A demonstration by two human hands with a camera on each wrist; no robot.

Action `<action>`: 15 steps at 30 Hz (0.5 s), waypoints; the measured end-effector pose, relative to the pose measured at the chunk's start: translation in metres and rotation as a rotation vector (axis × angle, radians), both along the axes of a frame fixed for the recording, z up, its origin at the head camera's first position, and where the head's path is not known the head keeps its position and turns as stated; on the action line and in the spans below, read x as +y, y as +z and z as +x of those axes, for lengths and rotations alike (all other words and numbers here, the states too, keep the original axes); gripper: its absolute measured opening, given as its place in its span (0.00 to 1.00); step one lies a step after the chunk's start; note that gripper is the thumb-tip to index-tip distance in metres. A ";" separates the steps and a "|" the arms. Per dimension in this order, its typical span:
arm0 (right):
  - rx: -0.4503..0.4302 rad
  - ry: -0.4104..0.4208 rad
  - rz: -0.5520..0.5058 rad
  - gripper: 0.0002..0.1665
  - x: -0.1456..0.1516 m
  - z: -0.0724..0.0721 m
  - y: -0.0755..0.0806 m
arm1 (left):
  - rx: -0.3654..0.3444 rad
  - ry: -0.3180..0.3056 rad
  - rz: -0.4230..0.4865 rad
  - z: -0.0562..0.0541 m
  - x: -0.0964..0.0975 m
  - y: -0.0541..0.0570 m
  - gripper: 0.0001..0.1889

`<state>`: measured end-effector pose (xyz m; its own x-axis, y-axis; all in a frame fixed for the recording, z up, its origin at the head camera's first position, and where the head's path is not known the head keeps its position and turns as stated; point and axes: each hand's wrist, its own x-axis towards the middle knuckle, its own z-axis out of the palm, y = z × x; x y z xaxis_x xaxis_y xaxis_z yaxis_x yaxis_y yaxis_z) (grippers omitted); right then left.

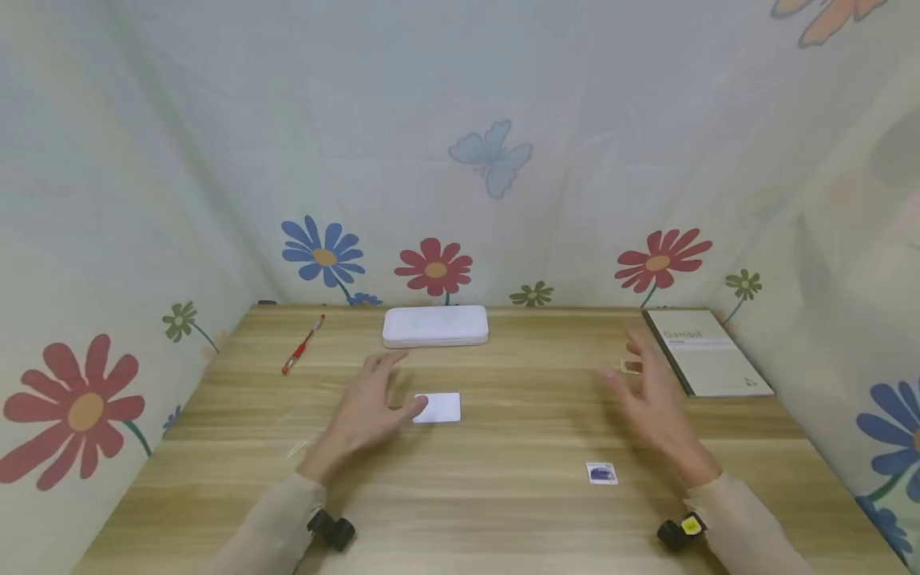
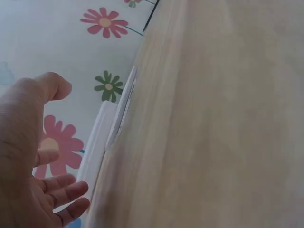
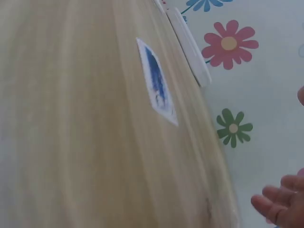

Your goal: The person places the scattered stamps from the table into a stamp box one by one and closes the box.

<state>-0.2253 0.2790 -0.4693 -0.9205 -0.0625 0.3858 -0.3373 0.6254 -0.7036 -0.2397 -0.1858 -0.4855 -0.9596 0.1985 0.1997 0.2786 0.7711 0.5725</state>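
My left hand (image 1: 368, 409) is held over the table with its fingers spread and nothing in them; in the head view its thumb overlaps the left end of a small white card-like piece (image 1: 442, 408). In the left wrist view the left hand (image 2: 21, 161) has its thumb and fingers apart. On the other side, my right hand (image 1: 652, 411) hovers with loosely bent fingers, also holding nothing. Nearest to it lie a small stamp-like piece (image 1: 602, 473) with a dark blue picture and a second small pale-edged piece (image 1: 625, 366), partly hidden behind the fingers.
A white case (image 1: 435, 326) lies at the table's back edge. To the left is a red pen (image 1: 303, 346), with a faint clear sheet (image 1: 296, 449) nearer. A notebook (image 1: 707, 351) marked "Gambit" lies at the back right. Flowered cloth (image 1: 561, 231) walls the table.
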 end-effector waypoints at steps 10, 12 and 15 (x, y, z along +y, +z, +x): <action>-0.027 0.150 -0.153 0.36 0.020 0.018 -0.026 | -0.086 -0.080 0.129 -0.001 -0.002 -0.015 0.42; -0.049 0.175 -0.195 0.35 0.023 0.021 -0.029 | -0.080 -0.098 0.139 -0.002 -0.005 -0.019 0.43; -0.071 0.206 -0.231 0.33 0.028 0.026 -0.032 | -0.060 -0.127 0.125 -0.003 -0.007 -0.024 0.46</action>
<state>-0.1997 0.3073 -0.5011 -0.9227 -0.1683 0.3468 -0.3852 0.3698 -0.8455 -0.2426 -0.1924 -0.5100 -0.9391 0.2963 0.1740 0.3322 0.6538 0.6798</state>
